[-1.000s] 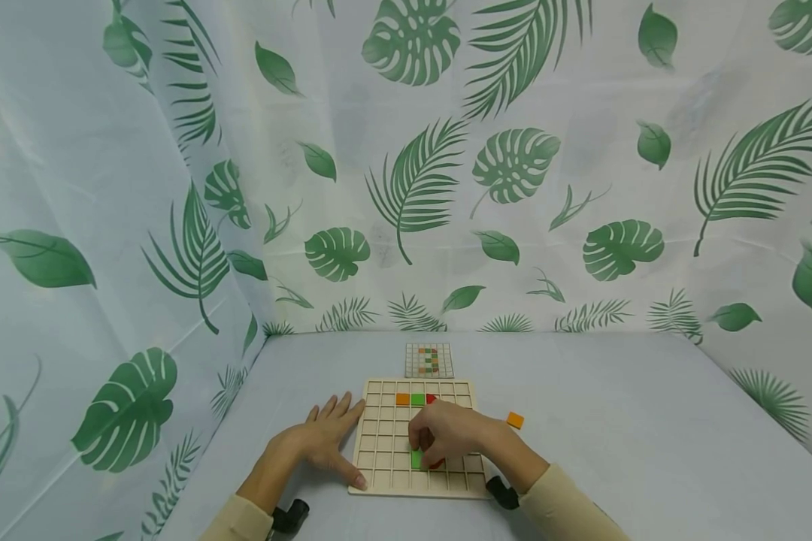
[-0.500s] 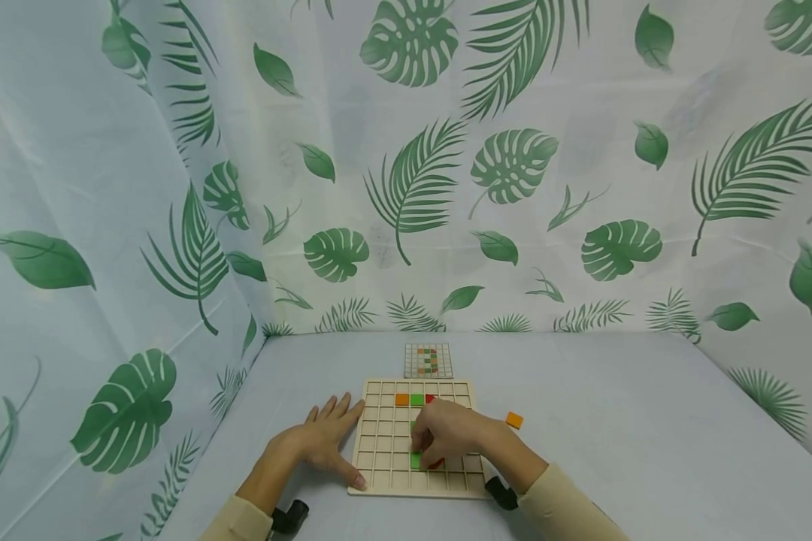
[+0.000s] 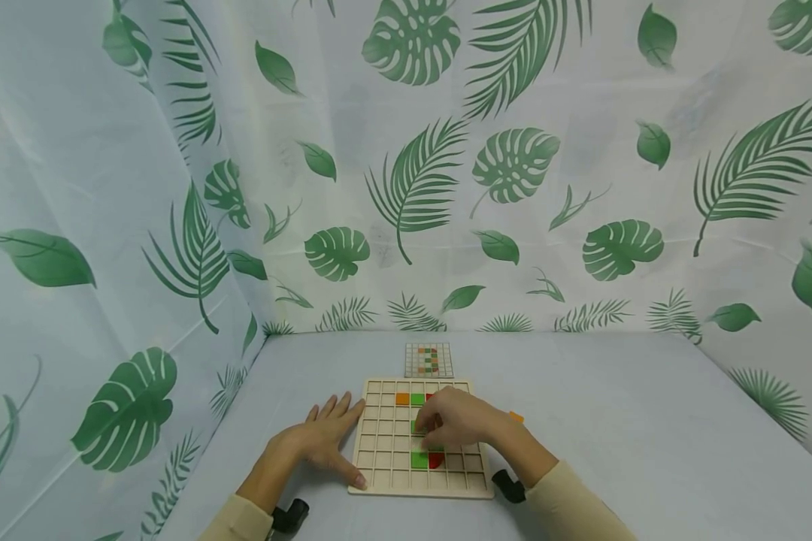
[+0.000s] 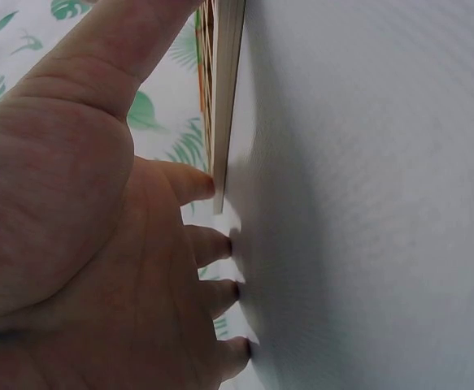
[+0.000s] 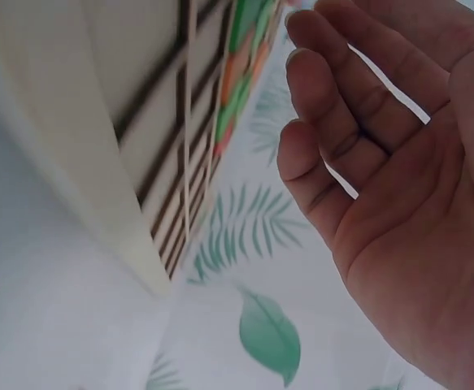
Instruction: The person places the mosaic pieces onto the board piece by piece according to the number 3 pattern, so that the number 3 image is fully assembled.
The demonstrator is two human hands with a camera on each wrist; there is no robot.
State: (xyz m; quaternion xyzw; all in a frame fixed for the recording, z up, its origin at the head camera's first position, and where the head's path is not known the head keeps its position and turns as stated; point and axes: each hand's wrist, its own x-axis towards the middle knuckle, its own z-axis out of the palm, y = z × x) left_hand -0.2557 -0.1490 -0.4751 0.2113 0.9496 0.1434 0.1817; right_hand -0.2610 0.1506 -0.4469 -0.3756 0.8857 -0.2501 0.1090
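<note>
A wooden grid board lies on the table, its square cells partly filled with colored tiles. My left hand lies spread along the board's left side, thumb on its near corner; the left wrist view shows the fingertips down at the board's edge and table. Over the middle of the board is my right hand, fingers bent loosely and no tile visible in its grasp. Beneath and before it sit a green tile and a red tile with a rounded corner. The far row holds an orange tile and green tile.
Behind the board lies a small pattern card with a colored grid figure. A loose orange tile shows past my right forearm. Leaf-printed curtains stand at the back and sides.
My right hand has lifted and shifted slightly away and to the right, uncovering the red tile in the near row. The left hand stays where it was.
</note>
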